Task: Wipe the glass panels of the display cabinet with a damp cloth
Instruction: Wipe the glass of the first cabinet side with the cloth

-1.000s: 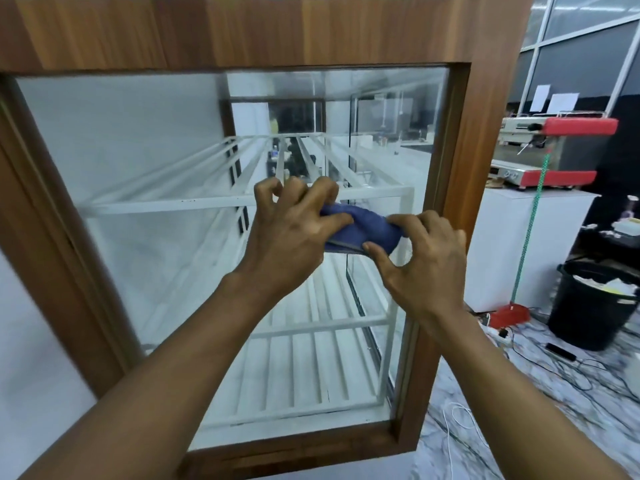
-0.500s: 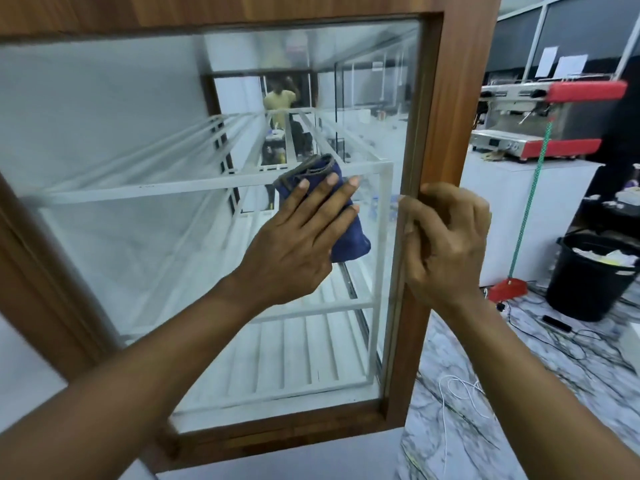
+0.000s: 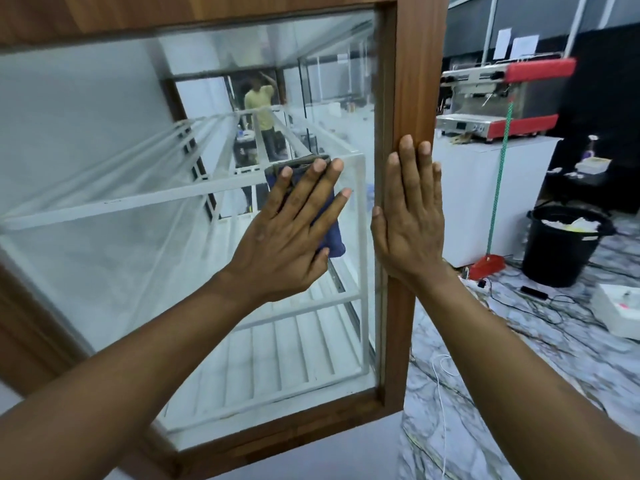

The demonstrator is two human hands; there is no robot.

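a café space: espresso machine (image 3: 491,98) on a white counter (image 3: 464,202), wood-framed display cabinet (image 3: 415,64), loose cables (image 3: 519,306).

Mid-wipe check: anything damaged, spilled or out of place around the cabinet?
No crack or spill shows on the glass panel. Only oddity: loose cables sprawl across the floor right of the cabinet frame, a likely trip hazard.

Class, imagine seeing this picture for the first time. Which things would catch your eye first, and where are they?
Two flat hands dominate the middle: the left hand presses a blue cloth against the glass panel, while the right hand rests open on the wooden frame beside it. At the right, a red-and-steel coffee machine sits on a white counter, with a black bin on the floor nearby.
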